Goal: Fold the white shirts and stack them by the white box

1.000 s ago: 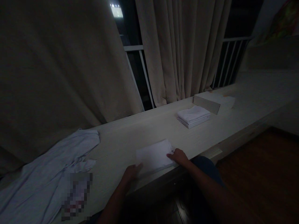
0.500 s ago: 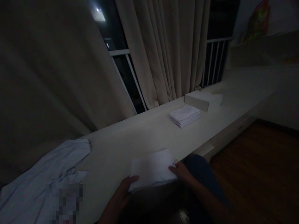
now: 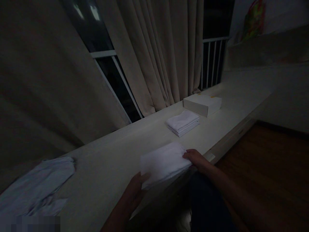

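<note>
dim room, head view. folded white cloth (image 3: 164,162) sits at the near edge of the bench (image 3: 116,154), its near side overhanging the edge a bit. its long axis runs left-right, tilted up toward the right, so one short end faces each hand. left hand (image 3: 137,187) is at the lower-left corner, thumb on top of the cloth and the other fingers under or behind the edge; looks like a pinch on that corner, though it's too dark to see the fingers underneath. right hand (image 3: 196,158) is at the right end, fingers curled over the edge and touching the cloth, closed on it rather than spread. both hands are in contact, neither clearly nearer; the cloth lies between them, just ahead of the body. further along the bench to the right, well apart, a stack of folded white cloths (image 3: 182,122), and just beyond it a flat white box (image 3: 202,103), near but not touching as far as i can tell. at far left, a crumpled pale garment (image 3: 36,187) spread on the bench. beige curtains (image 3: 159,58) hang behind, over a dark window with white railing (image 3: 212,61).
</note>
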A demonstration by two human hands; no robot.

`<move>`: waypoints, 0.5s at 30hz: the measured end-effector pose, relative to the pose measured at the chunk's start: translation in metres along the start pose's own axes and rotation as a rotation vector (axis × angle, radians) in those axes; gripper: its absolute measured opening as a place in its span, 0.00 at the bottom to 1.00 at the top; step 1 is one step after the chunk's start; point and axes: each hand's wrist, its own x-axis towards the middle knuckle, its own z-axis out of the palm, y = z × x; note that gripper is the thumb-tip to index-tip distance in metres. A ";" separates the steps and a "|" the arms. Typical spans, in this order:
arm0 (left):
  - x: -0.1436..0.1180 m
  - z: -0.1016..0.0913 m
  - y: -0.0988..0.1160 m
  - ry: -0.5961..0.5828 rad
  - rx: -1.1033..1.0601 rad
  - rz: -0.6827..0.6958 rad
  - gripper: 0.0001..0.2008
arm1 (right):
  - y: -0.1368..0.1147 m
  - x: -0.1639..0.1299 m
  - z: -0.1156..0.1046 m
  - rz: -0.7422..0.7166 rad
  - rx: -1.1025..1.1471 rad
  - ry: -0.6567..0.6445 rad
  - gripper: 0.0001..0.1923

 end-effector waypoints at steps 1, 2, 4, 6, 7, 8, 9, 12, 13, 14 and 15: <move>0.015 0.016 0.009 -0.008 -0.026 0.033 0.22 | -0.015 0.017 -0.016 -0.036 -0.040 0.030 0.07; 0.032 0.033 0.019 -0.006 -0.035 0.078 0.21 | -0.030 0.035 -0.033 -0.074 -0.071 0.061 0.07; 0.068 0.066 0.043 0.000 -0.047 0.167 0.18 | -0.060 0.074 -0.064 -0.127 -0.106 0.136 0.06; 0.109 0.097 0.070 -0.005 -0.058 0.219 0.17 | -0.089 0.118 -0.094 -0.163 -0.129 0.224 0.06; 0.131 0.111 0.083 -0.006 -0.060 0.242 0.18 | -0.102 0.140 -0.108 -0.182 -0.144 0.265 0.07; 0.153 0.124 0.096 -0.007 -0.058 0.266 0.18 | -0.113 0.162 -0.120 -0.200 -0.164 0.307 0.08; 0.175 0.137 0.107 -0.008 -0.050 0.291 0.18 | -0.123 0.183 -0.132 -0.220 -0.187 0.345 0.10; 0.235 0.165 0.130 0.014 0.025 0.351 0.21 | -0.133 0.236 -0.161 -0.288 -0.280 0.445 0.16; 0.252 0.171 0.132 0.034 0.071 0.365 0.23 | -0.130 0.249 -0.168 -0.303 -0.321 0.473 0.18; 0.265 0.176 0.131 0.059 0.125 0.380 0.27 | -0.125 0.260 -0.174 -0.310 -0.366 0.494 0.20; 0.277 0.179 0.128 0.087 0.188 0.399 0.31 | -0.117 0.270 -0.179 -0.309 -0.414 0.504 0.21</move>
